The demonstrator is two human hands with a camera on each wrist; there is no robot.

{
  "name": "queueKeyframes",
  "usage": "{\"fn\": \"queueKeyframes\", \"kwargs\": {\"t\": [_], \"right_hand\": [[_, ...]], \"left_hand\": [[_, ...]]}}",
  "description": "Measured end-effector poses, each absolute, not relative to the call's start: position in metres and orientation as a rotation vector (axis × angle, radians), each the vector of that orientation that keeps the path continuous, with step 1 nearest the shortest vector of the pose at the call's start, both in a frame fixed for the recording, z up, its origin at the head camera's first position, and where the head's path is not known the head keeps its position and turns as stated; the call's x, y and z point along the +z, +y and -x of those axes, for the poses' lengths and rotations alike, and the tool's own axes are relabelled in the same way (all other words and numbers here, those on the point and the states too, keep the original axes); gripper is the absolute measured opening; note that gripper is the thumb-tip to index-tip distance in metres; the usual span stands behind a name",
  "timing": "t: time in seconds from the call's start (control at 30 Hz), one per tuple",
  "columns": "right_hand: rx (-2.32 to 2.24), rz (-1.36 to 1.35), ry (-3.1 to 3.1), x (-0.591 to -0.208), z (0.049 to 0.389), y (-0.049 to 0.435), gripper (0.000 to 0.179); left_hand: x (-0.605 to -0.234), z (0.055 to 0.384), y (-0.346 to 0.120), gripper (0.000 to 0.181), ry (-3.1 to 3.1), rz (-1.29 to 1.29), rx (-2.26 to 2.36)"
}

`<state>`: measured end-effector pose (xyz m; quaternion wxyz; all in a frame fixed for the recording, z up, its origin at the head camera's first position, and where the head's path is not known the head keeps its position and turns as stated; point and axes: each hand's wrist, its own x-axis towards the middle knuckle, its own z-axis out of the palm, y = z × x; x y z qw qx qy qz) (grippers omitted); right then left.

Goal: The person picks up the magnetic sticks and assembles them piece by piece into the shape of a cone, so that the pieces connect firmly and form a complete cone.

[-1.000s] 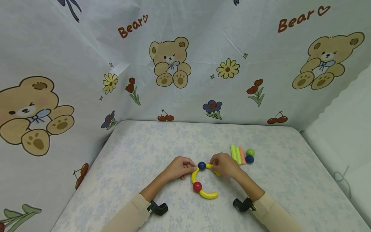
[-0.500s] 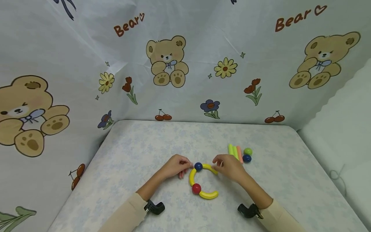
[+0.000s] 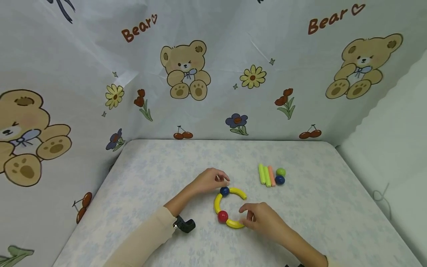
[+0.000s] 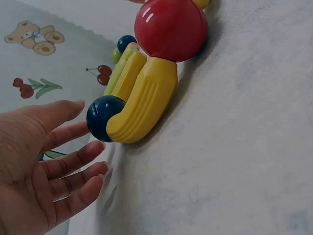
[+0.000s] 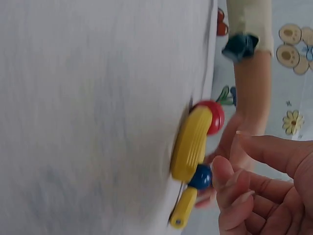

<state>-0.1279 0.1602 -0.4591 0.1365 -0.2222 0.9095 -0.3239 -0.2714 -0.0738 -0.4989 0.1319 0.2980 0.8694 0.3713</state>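
Partly, your right hand [image 3: 267, 222] is hiding the end of the near yellow stick [image 3: 232, 224], and it is staying unclear whether your left hand [image 3: 209, 180] is touching the blue ball [image 3: 225, 191]. Together with the red ball [image 3: 222, 217], left yellow stick [image 3: 217, 204] and far yellow stick [image 3: 238, 192], they are forming a glossy ring on the table [image 3: 166, 163], gaping at the right. Your left fingers are spreading loosely, your right ones bending; both hands are grasping nothing.

place: screened nook, perhaps in a home | signs: bear-and-flower cloth [image 3: 207, 115] hung behind pale mottled table [image 3: 176, 159]
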Motion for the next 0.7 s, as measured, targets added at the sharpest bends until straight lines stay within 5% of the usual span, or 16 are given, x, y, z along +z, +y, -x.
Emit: {"fn": "queueKeyframes", "kwargs": {"t": [0.7], "right_hand": [[-0.877, 0.599, 2.514, -0.468, 0.112, 0.145, 0.039]], "left_hand": [[-0.497, 0.279, -0.062, 0.016, 2.385, -0.991, 0.939]]}}
